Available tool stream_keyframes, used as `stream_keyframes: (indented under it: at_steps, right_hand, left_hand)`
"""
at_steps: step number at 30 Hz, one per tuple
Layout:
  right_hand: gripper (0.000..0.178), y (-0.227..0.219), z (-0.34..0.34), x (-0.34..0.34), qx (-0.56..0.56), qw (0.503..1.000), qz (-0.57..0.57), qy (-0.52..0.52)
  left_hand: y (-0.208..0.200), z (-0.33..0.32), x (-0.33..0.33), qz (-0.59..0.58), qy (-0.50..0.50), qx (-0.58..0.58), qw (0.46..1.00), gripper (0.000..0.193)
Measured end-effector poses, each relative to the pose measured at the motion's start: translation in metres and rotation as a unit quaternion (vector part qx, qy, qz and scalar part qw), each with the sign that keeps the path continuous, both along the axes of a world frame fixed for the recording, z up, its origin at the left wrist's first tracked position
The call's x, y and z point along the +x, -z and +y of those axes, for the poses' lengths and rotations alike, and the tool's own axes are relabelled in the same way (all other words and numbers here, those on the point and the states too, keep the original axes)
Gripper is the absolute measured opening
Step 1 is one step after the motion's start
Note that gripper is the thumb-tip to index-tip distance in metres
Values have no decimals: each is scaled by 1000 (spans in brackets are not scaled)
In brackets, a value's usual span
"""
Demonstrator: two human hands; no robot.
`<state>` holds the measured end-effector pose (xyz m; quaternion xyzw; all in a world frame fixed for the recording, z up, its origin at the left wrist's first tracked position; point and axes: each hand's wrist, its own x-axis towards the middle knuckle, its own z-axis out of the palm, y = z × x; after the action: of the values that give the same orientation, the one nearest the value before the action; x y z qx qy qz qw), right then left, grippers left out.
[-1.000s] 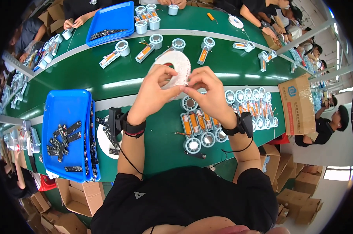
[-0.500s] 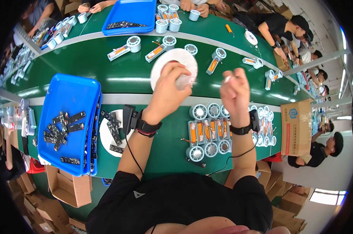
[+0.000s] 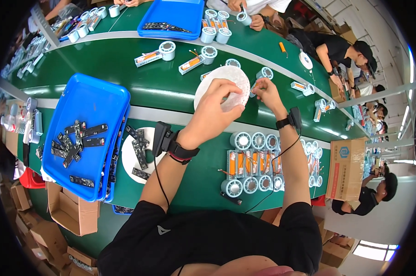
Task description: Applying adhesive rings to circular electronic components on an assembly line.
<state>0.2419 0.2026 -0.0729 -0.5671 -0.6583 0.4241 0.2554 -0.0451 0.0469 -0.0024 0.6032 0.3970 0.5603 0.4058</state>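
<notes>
My left hand (image 3: 215, 110) holds a flat white disc-shaped roll (image 3: 231, 73) tilted above the green bench, thumb and fingers curled at its middle. Small marks line the roll's right rim. Just right of that rim, my right hand (image 3: 269, 97) has thumb and fingertips pinched together; anything between them is too small to make out. Behind the right fingers lies a handheld fan unit (image 3: 265, 72) with a round grey-blue head, its handle partly covered. Several similar units, with orange cells in their handles, stand in rows (image 3: 249, 163) below my right hand.
A blue tray (image 3: 113, 99) with black circuit boards stands on the left. Beside it, more boards lie on a white disc (image 3: 131, 168). A cardboard box (image 3: 347, 168) sits at the right bench end. Across the bench are another blue tray (image 3: 171, 14) and co-workers' hands.
My right hand has come down from its raised, blurred position to the roll's right rim. The roll has shifted right in view and tilted. A person opposite now holds up a round grey-blue part.
</notes>
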Motion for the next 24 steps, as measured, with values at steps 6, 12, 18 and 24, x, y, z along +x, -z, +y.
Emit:
stream_keyframes:
  at_steps: [6,12,18,24]
  right_hand:
    - [40,12,5,-10,90,988,-127,-1]
    - [36,-3,-5,-29,270,916,-282,95]
    - [34,2,-2,-32,234,928,-277,83]
    - [21,-14,-20,-41,335,922,-188,50]
  left_hand:
    - [6,3,-1,43,-6,19,999,36]
    - [7,5,-4,27,-16,13,999,34]
    - [9,7,-2,14,-19,1,1000,34]
    - [3,4,-6,-28,14,16,999,39]
